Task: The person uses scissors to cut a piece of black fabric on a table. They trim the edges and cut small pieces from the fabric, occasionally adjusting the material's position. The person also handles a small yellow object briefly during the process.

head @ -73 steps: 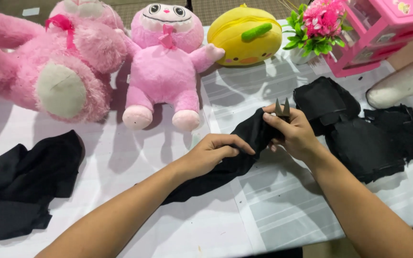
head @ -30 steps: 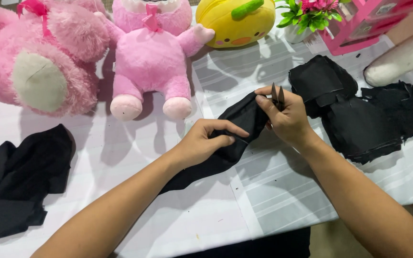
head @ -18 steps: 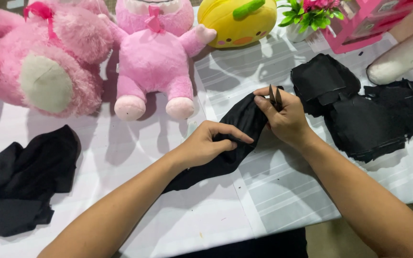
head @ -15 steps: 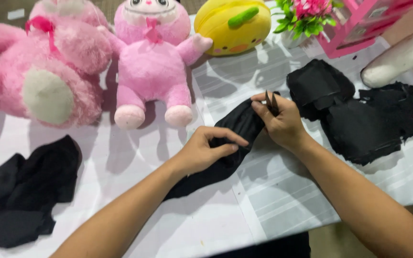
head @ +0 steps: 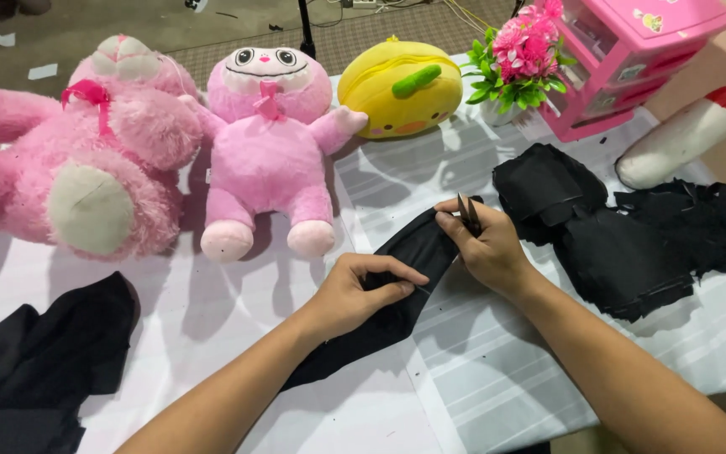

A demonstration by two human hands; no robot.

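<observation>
While both hands work at the middle of the frame, a strip of black cloth [head: 405,277] lies slanted across the white table [head: 481,387], running from the centre down toward the lower left. The left hand [head: 359,294] presses on the cloth, its fingers curled shut in a pinching grip on the fabric. The right hand [head: 485,248] holds the cloth's upper end, its grip closed around a small pair of dark snips [head: 467,214] whose points stick up above the knuckles. To the right, a heap of black cloth pieces [head: 623,244] is spread over the table, well apart from a second dark bundle [head: 35,370] at the lower left corner. Along the upper edge sit a large pink plush bear [head: 86,160], a smaller pink plush doll [head: 270,143], a yellow plush toy [head: 401,88], a pot of pink flowers [head: 523,59] and a pink plastic drawer box [head: 640,50]. A white and red shape [head: 691,139] rests at the far right.
</observation>
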